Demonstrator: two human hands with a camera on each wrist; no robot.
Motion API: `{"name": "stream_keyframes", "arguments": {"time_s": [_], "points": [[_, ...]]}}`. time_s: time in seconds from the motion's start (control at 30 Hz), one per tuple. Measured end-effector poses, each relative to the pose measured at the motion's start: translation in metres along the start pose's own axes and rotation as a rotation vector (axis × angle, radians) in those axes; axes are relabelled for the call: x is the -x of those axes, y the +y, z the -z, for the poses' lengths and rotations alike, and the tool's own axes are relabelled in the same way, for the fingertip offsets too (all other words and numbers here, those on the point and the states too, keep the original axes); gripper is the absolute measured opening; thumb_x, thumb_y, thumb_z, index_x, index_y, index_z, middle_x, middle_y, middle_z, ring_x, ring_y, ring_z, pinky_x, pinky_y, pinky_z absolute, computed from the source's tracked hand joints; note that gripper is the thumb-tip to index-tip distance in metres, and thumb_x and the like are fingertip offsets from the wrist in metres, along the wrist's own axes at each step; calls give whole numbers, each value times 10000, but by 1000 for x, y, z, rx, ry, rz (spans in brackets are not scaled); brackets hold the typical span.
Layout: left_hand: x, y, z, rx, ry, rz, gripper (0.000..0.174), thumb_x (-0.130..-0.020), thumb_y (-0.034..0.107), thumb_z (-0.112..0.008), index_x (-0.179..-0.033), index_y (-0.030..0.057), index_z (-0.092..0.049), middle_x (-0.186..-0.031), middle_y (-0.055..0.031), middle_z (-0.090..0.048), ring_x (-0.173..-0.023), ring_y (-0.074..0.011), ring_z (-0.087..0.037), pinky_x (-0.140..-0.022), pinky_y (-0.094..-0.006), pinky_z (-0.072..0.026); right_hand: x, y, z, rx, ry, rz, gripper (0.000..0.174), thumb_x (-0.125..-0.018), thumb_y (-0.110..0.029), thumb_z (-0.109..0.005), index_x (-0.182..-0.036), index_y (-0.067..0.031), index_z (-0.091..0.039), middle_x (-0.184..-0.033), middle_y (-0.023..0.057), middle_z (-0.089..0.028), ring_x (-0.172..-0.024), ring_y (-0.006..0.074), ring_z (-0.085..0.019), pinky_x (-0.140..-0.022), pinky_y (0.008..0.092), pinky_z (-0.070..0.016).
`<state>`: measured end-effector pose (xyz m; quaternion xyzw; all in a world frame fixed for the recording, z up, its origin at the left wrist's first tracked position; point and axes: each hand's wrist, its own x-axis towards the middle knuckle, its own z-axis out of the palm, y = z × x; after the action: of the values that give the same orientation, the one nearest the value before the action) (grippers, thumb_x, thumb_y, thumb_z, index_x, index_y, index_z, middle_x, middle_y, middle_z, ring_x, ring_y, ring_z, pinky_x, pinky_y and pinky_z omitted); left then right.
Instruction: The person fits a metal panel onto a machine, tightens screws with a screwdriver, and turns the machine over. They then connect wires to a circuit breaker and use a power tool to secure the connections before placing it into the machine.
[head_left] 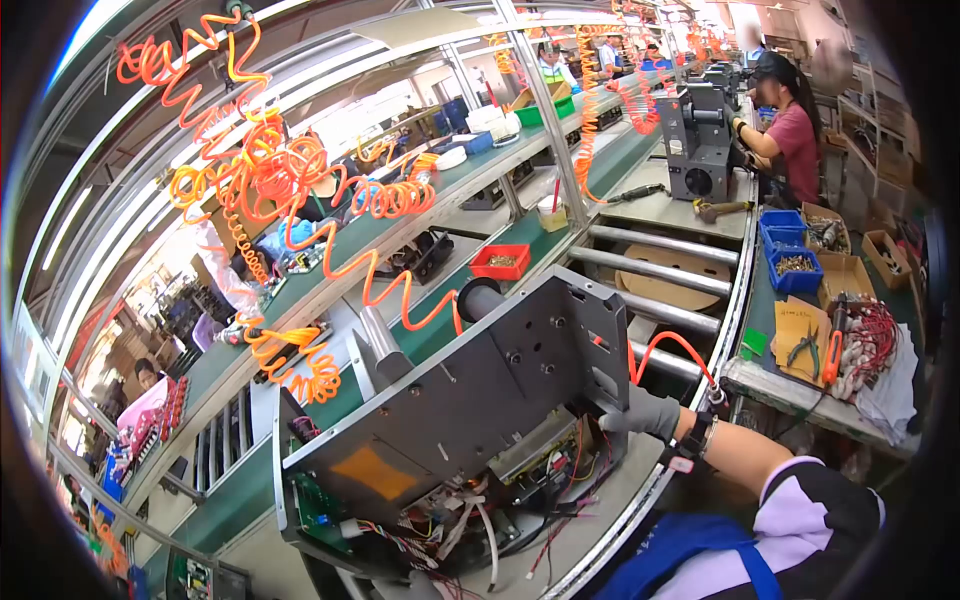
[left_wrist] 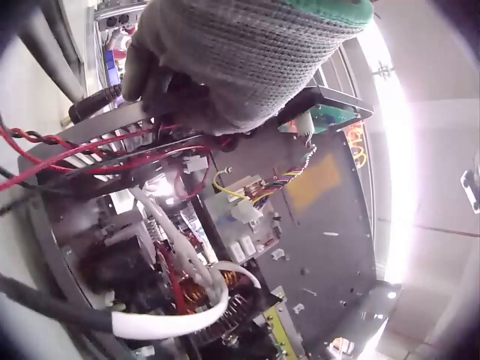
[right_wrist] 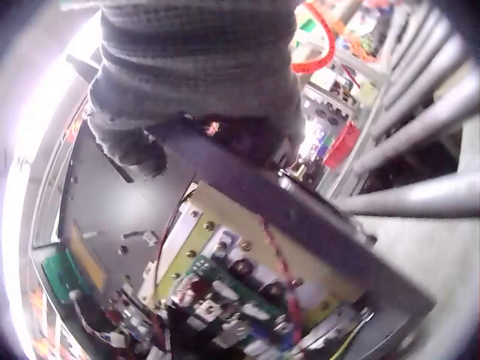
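A dark metal housing (head_left: 470,370) stands tilted on the line, its inside full of boards and loose wires, with an orange patch (head_left: 375,470) on its panel. My gloved right hand (head_left: 645,418) grips the housing's right edge; in the right wrist view the gloved hand (right_wrist: 199,67) has its fingers curled over the frame above a green circuit board (right_wrist: 240,296). At the bottom of the head view, little shows of my left hand (head_left: 425,585). The left wrist view has that gloved hand (left_wrist: 240,64) curled round the housing's edge, beside red wires (left_wrist: 97,161) and a white-sleeved cable (left_wrist: 169,324).
Metal rollers (head_left: 650,255) lie behind the housing, near a red tray (head_left: 500,262) of small parts. Orange coiled hoses (head_left: 290,170) hang overhead. Pliers (head_left: 803,345), blue bins (head_left: 795,270) and wires cover the right bench. Another person (head_left: 795,145) works farther along the line.
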<state>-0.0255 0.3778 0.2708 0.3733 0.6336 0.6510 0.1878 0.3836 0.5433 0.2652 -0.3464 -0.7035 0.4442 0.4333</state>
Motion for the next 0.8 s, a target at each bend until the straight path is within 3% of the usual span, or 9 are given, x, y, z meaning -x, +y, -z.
{"name": "stream_keyframes", "arguments": {"time_s": [0.07, 0.17, 0.27, 0.37, 0.47, 0.57, 0.6, 0.7, 0.8], "points": [[13, 2, 4, -18, 31, 6, 552, -821, 41, -649, -1347, -54, -509, -1231, -195, -641, -1135, -282, -610, -1007, -376, -465, -1, 36, -8, -314, 38, 28, 966, -751, -111, -636, -1593, -10, -173, -1621, 184, -287, -1478, 230, -314, -1213, 353, -249], [25, 6, 8, -44, 69, 12, 548, -821, 31, -640, -1346, -61, -512, -1233, -203, -643, -1135, -286, -612, -1010, -378, -465, -2, 23, -15, -382, 0, -7, 948, -760, -50, -599, -1597, -12, -155, -1639, 152, -262, -1515, 194, -233, -1237, 336, -176], [36, 5, 15, -96, 107, 8, 545, -821, 22, -632, -1346, -68, -515, -1235, -210, -644, -1135, -290, -614, -1012, -379, -465, 0, 13, -22, -310, 13, -45, 960, -759, -64, -604, -1602, -22, -146, -1627, 156, -284, -1504, 201, -259, -1229, 346, -207], [43, 0, 24, -161, 160, -4, 542, -821, 13, -624, -1346, -75, -517, -1236, -218, -645, -1135, -295, -615, -1014, -381, -465, 1, -15, -34, -306, 37, 67, 930, -754, -88, -626, -1585, -20, -215, -1594, 160, -339, -1476, 226, -320, -1216, 363, -244], [44, -5, 30, -296, 217, -18, 539, -821, 3, -616, -1345, -82, -520, -1238, -225, -647, -1135, -299, -617, -1016, -382, -465, 1, 10, -45, -202, 43, 89, 881, -746, -124, -646, -1551, -24, -304, -1541, 167, -405, -1430, 249, -384, -1197, 378, -281], [26, -81, 64, -581, 477, -61, 729, -740, -60, -524, -1457, -60, -392, -1273, -268, -615, -1136, -332, -654, -1006, -386, -489, -1, 5, -60, -130, 48, 162, 837, -739, -155, -654, -1515, -23, -369, -1496, 171, -452, -1389, 264, -431, -1181, 387, -307], [27, -59, 60, -437, 431, 25, 735, -765, -23, -531, -1476, -85, -355, -1302, -318, -594, -1180, -429, -620, -1034, -450, -467, -2, 7, -66, -83, 77, 200, 864, -733, -172, -658, -1526, -32, -345, -1481, 177, -468, -1389, 286, -443, -1171, 387, -329], [23, -53, 74, -422, 398, 79, 752, -762, -50, -498, -1489, -94, -309, -1333, -297, -573, -1209, -387, -617, -1042, -435, -475, 3, 1, -82, 49, 148, 149, 901, -729, -166, -663, -1540, -30, -294, -1463, 197, -480, -1373, 333, -469, -1157, 392, -354], [20, -61, 81, -480, 457, 54, 735, -771, -27, -505, -1480, -98, -323, -1329, -314, -571, -1202, -415, -614, -1039, -450, -479, 5, 1, -94, 81, 219, 148, 930, -749, -183, -663, -1556, -32, -225, -1434, 263, -479, -1335, 374, -502, -1130, 411, -385]]}}
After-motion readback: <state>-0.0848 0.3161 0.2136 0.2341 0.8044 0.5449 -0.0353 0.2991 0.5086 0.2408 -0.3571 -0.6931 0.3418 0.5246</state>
